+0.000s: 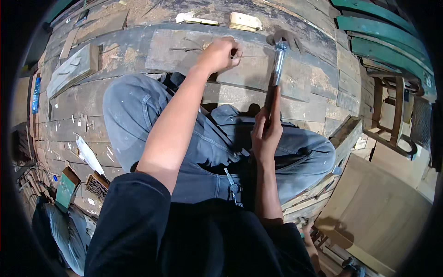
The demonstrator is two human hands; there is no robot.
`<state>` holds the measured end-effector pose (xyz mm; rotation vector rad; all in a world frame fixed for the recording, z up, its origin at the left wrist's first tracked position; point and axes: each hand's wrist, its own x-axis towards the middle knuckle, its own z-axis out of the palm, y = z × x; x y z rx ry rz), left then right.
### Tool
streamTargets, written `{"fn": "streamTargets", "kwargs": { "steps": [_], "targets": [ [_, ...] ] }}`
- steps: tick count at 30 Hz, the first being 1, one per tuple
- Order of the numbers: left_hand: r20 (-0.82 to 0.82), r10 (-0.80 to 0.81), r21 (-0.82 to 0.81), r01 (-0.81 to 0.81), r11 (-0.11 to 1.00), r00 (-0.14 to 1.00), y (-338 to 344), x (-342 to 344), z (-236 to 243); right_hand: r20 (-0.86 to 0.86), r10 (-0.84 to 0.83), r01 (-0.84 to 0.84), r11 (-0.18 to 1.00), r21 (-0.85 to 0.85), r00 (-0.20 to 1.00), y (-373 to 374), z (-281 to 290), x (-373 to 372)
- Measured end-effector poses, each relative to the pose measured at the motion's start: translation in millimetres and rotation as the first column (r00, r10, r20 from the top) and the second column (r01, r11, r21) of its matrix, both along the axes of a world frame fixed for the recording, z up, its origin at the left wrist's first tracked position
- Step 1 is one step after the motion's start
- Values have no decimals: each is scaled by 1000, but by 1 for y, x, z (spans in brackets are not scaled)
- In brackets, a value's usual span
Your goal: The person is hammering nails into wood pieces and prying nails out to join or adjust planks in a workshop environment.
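Wrapping our right hand (266, 134) around the handle of a hammer (278, 64), we pinch a thin rod (254, 56) in our left hand (222, 54), over the plank floor (74, 111).

Strong light is pouring in, seemingly from the left, brightening the left forearm (173, 124); glare is glinting off the hammer's metal shaft (278, 62)! Shadows are pooling across the jeans (127, 104), the shirt (207, 240) is sinking nearly to black, and the fisheye is bending the planks (74, 108), edges softening into a dark rim.
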<state>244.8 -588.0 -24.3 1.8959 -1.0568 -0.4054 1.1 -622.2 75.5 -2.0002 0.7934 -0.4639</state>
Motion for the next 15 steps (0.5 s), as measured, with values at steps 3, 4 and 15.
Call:
{"fn": "streamTargets", "kwargs": {
  "steps": [3, 4, 15],
  "targets": [
    [109, 25, -98, -15, 995, 994, -2, -3, 0, -133, 10, 18, 979, 204, 991, -13, -10, -2],
    [69, 13, -69, -9, 998, 998, -2, -3, -2, -46, -32, 40, 980, 197, 998, -13, -12, 1],
    [-96, 59, -56, -65, 996, 994, 0, 0, 6, 125, -183, 106, 881, 461, 975, -3, 0, 1]
  ]
}}
